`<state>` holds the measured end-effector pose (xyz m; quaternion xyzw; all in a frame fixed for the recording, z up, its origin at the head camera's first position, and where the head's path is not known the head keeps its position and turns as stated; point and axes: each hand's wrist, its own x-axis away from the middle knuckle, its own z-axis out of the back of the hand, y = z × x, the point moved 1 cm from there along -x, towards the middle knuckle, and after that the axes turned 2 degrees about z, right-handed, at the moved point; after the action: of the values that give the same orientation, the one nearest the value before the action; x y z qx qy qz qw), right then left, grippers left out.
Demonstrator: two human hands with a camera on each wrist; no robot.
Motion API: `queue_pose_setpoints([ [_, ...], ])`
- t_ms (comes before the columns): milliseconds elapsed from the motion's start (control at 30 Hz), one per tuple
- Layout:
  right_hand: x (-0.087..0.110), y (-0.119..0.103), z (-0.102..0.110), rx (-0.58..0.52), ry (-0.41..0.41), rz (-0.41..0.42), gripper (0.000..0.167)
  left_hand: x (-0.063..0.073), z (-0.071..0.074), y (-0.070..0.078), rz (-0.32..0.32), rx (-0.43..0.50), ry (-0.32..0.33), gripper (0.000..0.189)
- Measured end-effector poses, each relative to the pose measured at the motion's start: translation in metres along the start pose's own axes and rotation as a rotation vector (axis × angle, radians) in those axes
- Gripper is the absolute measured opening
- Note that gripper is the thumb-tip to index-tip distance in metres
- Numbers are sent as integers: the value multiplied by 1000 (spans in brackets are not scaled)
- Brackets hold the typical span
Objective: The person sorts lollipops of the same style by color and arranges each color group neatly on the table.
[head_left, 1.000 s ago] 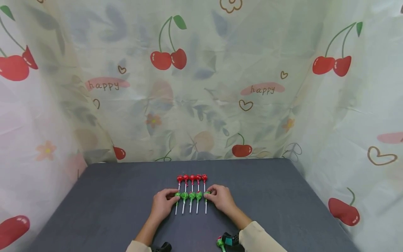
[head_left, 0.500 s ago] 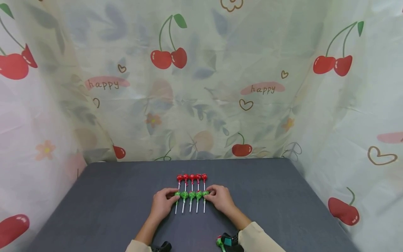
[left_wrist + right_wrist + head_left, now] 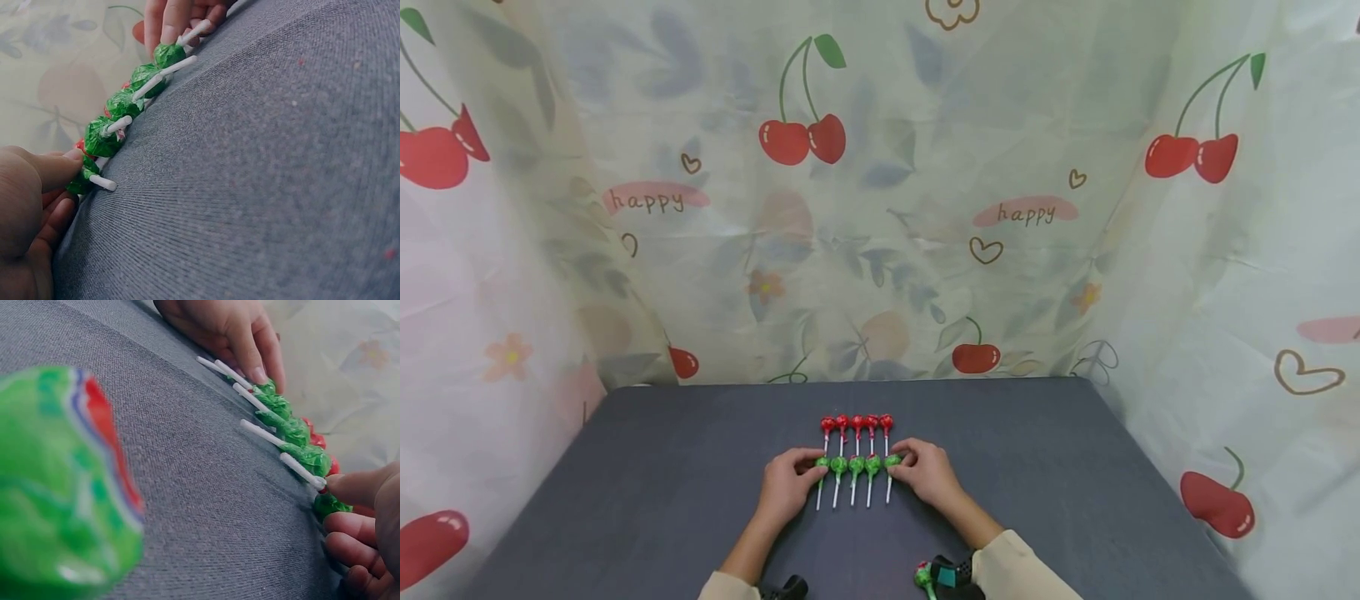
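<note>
Two rows of wrapped lollipops lie on the dark table in the head view, sticks toward me. Red lollipops (image 3: 857, 423) form the far row and green lollipops (image 3: 857, 465) the near one. My left hand (image 3: 786, 485) pinches the head of the leftmost green lollipop (image 3: 81, 178) between thumb and fingers. At the other end, my right hand (image 3: 929, 472) pinches the rightmost green lollipop (image 3: 892, 461), whose head is partly covered by the fingers in the right wrist view. A slightly wider gap separates that one from its neighbour.
Another green lollipop (image 3: 923, 575) lies by my right wrist, large and close in the right wrist view. The grey tabletop (image 3: 685, 467) ends at a cherry-printed curtain (image 3: 880, 208) behind and at both sides. Wrist cameras sit on both arms.
The rightmost green lollipop shifted slightly left with my right hand, then a touch back right and away from me. My left hand and the other lollipops look still.
</note>
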<state>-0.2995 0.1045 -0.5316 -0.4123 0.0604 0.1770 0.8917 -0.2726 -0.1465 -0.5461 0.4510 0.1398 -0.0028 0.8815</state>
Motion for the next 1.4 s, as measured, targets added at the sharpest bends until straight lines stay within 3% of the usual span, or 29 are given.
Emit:
queue_pose_setpoints([
  [300, -1, -1, 0, 9, -17, -24, 18, 0, 1, 1, 0, 4, 3, 20],
  [700, -2, 1, -5, 2, 20, 1, 18, -1, 0, 1, 23, -13, -3, 21],
  [1167, 0, -1, -1, -19, 4, -17, 19, -1, 0, -1, -28, 31, -4, 20],
  [1400, 3, 1, 5, -100, 50, 1, 20, -1, 0, -1, -40, 34, 0, 20],
])
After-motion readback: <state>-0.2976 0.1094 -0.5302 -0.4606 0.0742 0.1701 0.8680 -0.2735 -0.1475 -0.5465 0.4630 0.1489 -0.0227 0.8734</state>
